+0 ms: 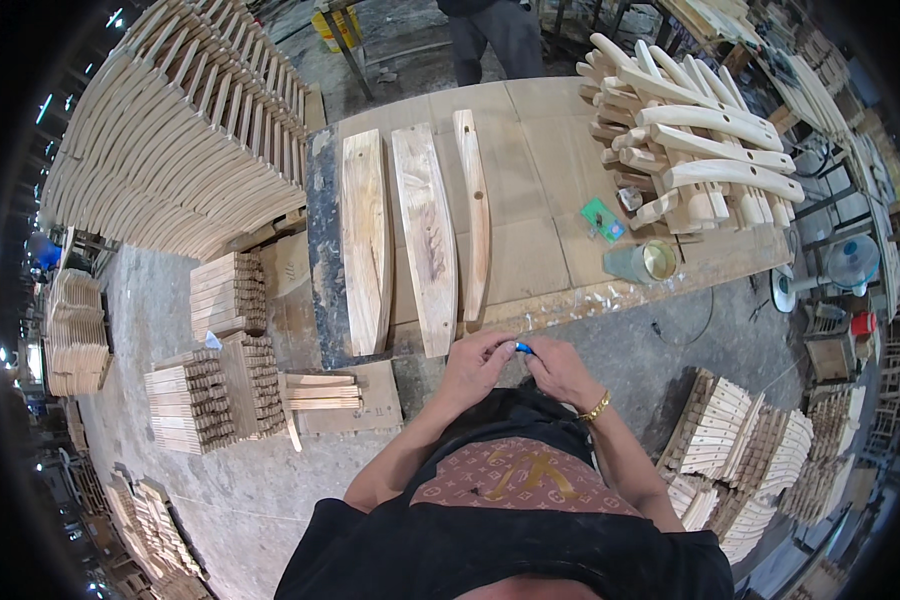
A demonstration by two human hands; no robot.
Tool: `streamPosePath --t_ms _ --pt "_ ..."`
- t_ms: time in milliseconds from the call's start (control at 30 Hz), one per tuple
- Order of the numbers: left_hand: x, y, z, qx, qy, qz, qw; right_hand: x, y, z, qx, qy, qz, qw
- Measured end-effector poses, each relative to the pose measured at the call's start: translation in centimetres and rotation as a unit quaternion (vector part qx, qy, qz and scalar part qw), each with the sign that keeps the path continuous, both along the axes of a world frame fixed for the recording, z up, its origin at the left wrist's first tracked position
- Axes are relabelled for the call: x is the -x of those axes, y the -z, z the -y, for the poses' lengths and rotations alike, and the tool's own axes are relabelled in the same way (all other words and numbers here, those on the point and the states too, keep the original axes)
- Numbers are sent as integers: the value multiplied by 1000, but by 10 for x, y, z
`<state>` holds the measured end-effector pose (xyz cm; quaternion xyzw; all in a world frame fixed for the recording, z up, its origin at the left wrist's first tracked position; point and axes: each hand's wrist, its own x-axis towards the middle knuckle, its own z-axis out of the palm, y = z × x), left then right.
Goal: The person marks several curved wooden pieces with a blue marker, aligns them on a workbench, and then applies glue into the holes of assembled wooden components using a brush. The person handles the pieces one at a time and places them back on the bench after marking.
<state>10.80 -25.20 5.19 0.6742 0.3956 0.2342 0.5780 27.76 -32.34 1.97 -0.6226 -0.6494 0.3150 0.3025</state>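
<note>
My left hand (473,366) and my right hand (564,372) meet in front of my waist, at the near edge of the table. Between their fingertips is a small blue object (523,348); both hands are closed on it, and its kind is too small to make out. Just beyond my left hand, a wide pale wooden board (425,225) lies on the table, with another wide board (366,240) to its left. To the right lies a narrow, slightly curved wooden piece (477,210) with dark round holes.
Cardboard (535,180) covers the table. On its right lie a heap of curved wooden parts (720,125), a green packet (602,219) and a greenish cup (625,264). Tall wooden stacks (170,150) stand left, more stacks (715,425) lower right. A person (495,40) stands beyond the table.
</note>
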Motion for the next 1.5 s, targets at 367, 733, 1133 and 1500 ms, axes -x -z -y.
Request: streamPosePath --t_ms 367,733,1133,1500 --pt "3 6 2 -31 -6 -3 999 5 -14 -3 71 -12 20 997" --pt "1 -1 4 -23 -3 -20 1000 3 -7 -3 39 -10 -19 999" --pt "0 13 4 -28 -2 -5 1000 6 -13 0 71 20 -4 997" --pt "2 5 5 -27 8 -26 999 7 0 4 21 1 -22 1000"
